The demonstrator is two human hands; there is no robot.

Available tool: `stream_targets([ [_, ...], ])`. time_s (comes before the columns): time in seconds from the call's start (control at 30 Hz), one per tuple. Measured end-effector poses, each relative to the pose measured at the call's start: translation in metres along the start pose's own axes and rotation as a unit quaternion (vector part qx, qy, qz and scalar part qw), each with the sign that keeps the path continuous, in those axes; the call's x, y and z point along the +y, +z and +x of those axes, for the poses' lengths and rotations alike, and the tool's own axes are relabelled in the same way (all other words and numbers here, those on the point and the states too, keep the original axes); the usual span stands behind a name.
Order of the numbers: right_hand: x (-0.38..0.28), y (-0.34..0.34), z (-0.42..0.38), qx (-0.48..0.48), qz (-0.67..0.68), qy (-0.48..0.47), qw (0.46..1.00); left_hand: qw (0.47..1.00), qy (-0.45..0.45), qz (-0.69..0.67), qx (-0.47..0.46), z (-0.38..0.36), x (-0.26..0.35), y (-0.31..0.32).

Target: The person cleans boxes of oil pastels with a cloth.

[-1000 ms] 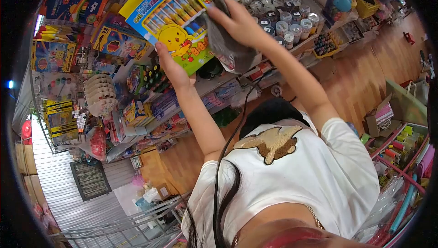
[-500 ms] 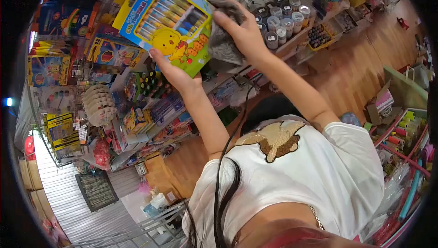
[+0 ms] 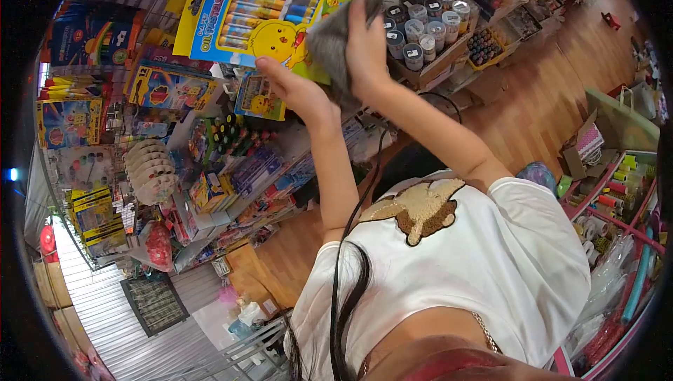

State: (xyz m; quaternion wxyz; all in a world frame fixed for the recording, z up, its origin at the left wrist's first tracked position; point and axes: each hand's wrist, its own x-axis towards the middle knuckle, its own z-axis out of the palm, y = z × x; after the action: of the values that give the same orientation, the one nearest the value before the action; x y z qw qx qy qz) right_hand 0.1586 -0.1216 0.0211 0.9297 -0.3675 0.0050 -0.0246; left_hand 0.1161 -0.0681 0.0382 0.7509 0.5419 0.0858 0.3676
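Observation:
At the top centre is a yellow and blue pack of oil pastels (image 3: 270, 20) with a chick on its front and a window showing the sticks. My left hand (image 3: 303, 93) grips its lower edge, thumb on the front and the other fingers hidden behind. A fuzzy grey cloth (image 3: 331, 46) is bunched in my right hand (image 3: 367, 55), lying against the pack's right side and covering part of it. Behind the left wrist a smaller pastel pack (image 3: 258, 97) with the same chick shows on the display.
Hanging packs of colours (image 3: 172, 90) and white palettes (image 3: 151, 173) fill the rack at left. Lidded jars (image 3: 413, 30) crowd a shelf behind my right hand. A black cable (image 3: 378, 160) runs past my arms. Shelves with rolls (image 3: 617, 188) stand at right.
The pack has tilted more upright and moved slightly up. My right hand has slid the cloth down and inward over the pack's right side. My left hand has shifted right.

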Motion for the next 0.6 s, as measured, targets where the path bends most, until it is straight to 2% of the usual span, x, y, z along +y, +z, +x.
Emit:
stream_targets([
  [0.07, -0.008, 0.002, 0.021, -0.025, 0.033, -0.069, 0.997, 1.0, -0.01, -0.012, 0.027, -0.003, -0.004, 0.011],
  [0.13, -0.009, -0.001, 0.025, -0.047, 0.043, -0.053, 0.997, 0.998, -0.028, -0.014, 0.063, -0.006, 0.0, 0.024],
  [0.17, -0.01, -0.001, 0.027, -0.06, 0.048, -0.046, 0.996, 0.999, 0.004, 0.006, 0.037, 0.001, -0.01, 0.017],
  [0.27, 0.006, -0.004, 0.003, -0.09, -0.049, -0.048, 0.994, 0.999, -0.023, 0.026, -0.003, 0.01, -0.01, 0.005],
  [0.3, 0.016, -0.006, -0.009, -0.076, -0.098, -0.049, 0.991, 0.995, -0.037, -0.056, -0.067, 0.012, -0.009, 0.001],
  [0.33, 0.025, -0.005, -0.02, -0.119, -0.047, -0.066, 0.99, 0.995, -0.058, -0.044, -0.069, 0.012, -0.006, -0.004],
  [0.4, 0.026, -0.006, -0.03, -0.124, -0.068, -0.014, 0.99, 0.993, -0.092, -0.025, -0.071, 0.011, 0.002, -0.011],
  [0.5, 0.036, -0.007, -0.001, -0.028, -0.12, -0.001, 0.992, 0.994, -0.071, -0.014, -0.084, 0.008, 0.003, -0.019],
  [0.53, 0.01, 0.0, 0.004, -0.006, -0.083, -0.017, 0.996, 0.995, -0.057, -0.002, -0.078, 0.005, 0.005, -0.017],
  [0.6, 0.007, -0.002, 0.033, -0.001, -0.014, -0.029, 0.999, 0.995, -0.053, -0.021, -0.078, 0.001, 0.004, -0.011],
])
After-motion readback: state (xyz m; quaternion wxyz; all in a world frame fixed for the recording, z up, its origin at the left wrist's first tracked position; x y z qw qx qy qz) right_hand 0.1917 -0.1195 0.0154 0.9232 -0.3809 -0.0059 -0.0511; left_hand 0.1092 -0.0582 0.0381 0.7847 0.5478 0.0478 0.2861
